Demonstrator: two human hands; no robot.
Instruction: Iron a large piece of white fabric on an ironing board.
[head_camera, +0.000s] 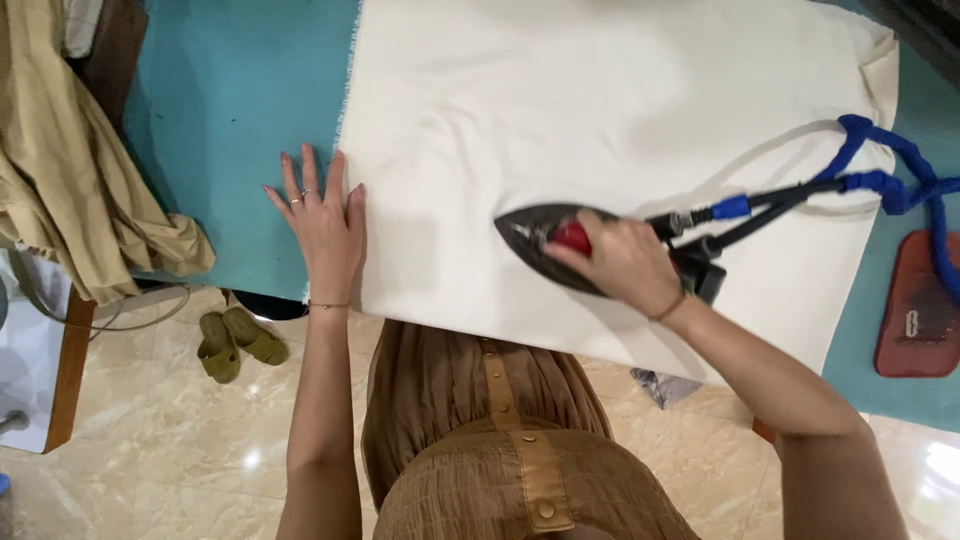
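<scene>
The iron (545, 245) is dark and pointed, its tip aimed toward the person's left, with a red handle; it sits flat on the cream cloth (600, 110), near that cloth's near edge; the right hand (625, 262) is clenched around the handle from above. A black cable and a blue-wrapped hose (890, 180) run from the iron's back across the cloth toward the right. The cloth lies smooth over the teal board cover (230, 110), with a frayed left edge. The left hand (325, 225) is released, fingers spread, pressing flat on that left edge, partly on the teal cover. A reddish-brown iron rest (918, 310) lies at the right. A tan garment (70, 170) is heaped at the left; 2 olive slippers (235, 342) stand on the marble floor (180, 460).
</scene>
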